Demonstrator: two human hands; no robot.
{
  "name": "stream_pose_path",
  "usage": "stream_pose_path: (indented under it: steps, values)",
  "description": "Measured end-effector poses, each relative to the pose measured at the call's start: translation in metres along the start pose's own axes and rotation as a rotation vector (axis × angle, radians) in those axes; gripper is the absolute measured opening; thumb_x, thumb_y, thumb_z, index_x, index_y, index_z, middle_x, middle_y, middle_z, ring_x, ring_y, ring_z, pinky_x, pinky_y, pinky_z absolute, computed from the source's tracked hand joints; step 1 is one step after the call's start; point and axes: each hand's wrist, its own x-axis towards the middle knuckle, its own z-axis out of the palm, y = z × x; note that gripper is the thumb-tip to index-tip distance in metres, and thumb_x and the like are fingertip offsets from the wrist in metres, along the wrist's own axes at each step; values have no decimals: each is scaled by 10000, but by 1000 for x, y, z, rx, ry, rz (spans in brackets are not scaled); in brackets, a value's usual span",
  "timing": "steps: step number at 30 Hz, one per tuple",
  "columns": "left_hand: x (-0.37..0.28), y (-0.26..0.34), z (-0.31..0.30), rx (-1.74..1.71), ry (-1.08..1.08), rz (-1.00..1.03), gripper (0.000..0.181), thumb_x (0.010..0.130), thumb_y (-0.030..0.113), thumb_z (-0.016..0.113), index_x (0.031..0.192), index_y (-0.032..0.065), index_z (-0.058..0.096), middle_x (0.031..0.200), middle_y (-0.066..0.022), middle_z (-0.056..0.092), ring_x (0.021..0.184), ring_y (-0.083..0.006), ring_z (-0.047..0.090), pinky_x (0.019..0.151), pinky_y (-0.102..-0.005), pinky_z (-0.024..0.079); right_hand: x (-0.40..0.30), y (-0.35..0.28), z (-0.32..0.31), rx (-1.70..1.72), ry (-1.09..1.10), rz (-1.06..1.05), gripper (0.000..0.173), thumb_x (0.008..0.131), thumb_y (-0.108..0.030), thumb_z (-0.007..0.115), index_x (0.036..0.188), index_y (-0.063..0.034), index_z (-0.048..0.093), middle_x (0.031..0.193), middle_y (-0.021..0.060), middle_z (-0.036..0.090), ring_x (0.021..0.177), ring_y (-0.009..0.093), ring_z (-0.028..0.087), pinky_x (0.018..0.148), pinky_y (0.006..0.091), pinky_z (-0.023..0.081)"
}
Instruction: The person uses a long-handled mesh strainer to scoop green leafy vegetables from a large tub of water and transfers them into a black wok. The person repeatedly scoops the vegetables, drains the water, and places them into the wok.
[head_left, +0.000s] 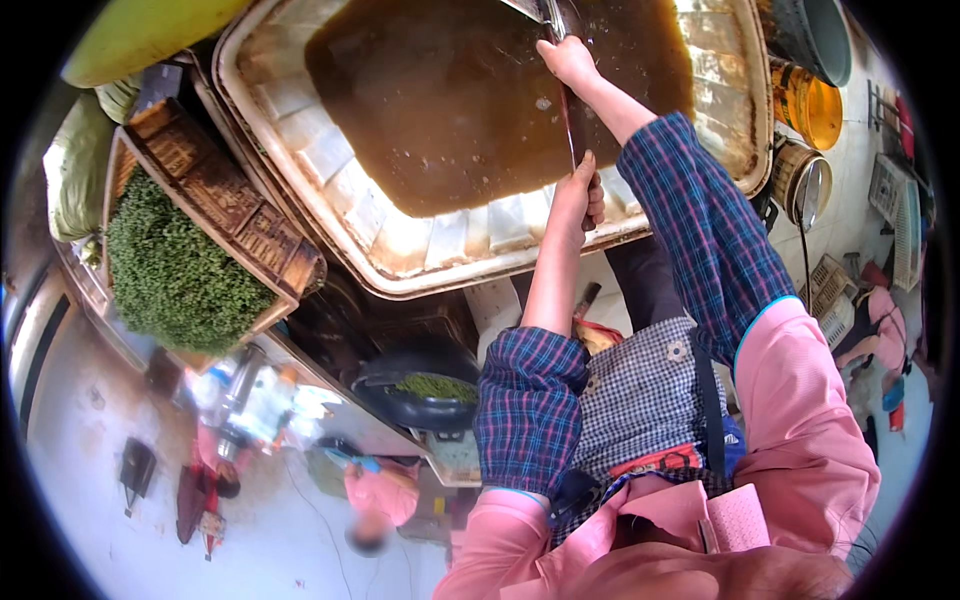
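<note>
A long-handled tool with a dark reddish handle slants over a large white plastic tub. My left hand is wrapped around the handle's lower end, above the tub's near rim. Farther up, my right hand grips the same handle close to its metal part. That metal part runs out at the top edge, so its full shape is hidden. Murky brown liquid with a few bubbles fills much of the stained tub.
Left of the tub stands a crate heaped with small green produce. A black basin holds more green matter. Buckets, including a yellow one, line the right side. Other people in pink are in the background.
</note>
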Motion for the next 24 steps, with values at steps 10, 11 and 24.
stream_pose_path:
  steps: [10, 11, 24]
  values:
    - [-61, -50, 68, -513, 101, -20, 321, 900, 414, 438, 731, 142, 414, 520, 62, 308, 415, -53, 289, 380, -211, 234, -67, 9, -8, -192, -274, -13, 493, 740, -307, 569, 956, 122, 461, 900, 310, 572, 894, 400, 572, 781, 427, 461]
    - [-71, -57, 72, -551, 19, 12, 312, 907, 403, 431, 735, 142, 415, 529, 57, 313, 426, -56, 297, 386, -214, 243, -77, 10, -14, -179, -316, -40, 481, 739, -300, 566, 945, 122, 461, 889, 307, 574, 879, 402, 575, 769, 421, 464]
    - [30, 4, 61, -60, 117, -62, 384, 876, 431, 464, 659, 121, 395, 458, 34, 306, 334, -94, 277, 326, -266, 248, 56, 29, -12, -122, -166, -2, 383, 712, -303, 538, 822, 62, 564, 724, 216, 599, 717, 347, 605, 653, 404, 467]
